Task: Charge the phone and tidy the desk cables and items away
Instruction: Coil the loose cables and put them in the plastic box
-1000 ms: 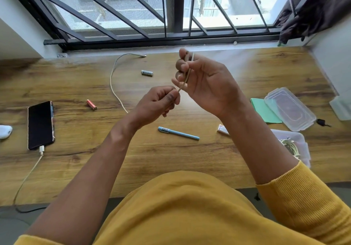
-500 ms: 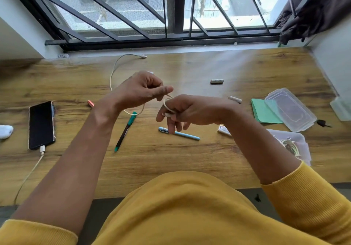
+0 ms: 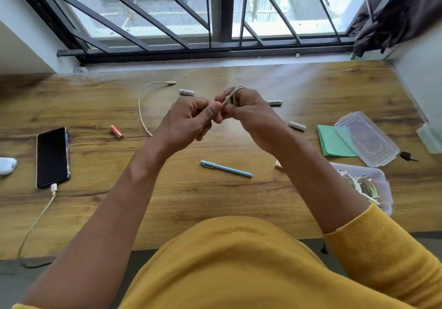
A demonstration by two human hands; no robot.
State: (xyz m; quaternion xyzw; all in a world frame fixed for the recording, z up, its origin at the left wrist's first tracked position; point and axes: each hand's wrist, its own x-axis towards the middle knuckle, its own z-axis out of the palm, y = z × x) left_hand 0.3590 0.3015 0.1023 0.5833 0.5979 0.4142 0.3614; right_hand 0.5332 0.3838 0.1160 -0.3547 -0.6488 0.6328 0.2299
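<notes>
Over the wooden desk (image 3: 215,208) your right hand (image 3: 248,115) has its fingers curled, with the thin beige charging cable (image 3: 230,95) looped around them. Your left hand (image 3: 189,122) pinches that cable between thumb and forefinger just beside the loops. The cable's free end (image 3: 143,107) trails on the desk beyond your left hand, well apart from the black phone (image 3: 52,156).

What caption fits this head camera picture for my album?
Both hands, left hand and right hand, wind a white cable above the desk beside a charging phone.
</notes>
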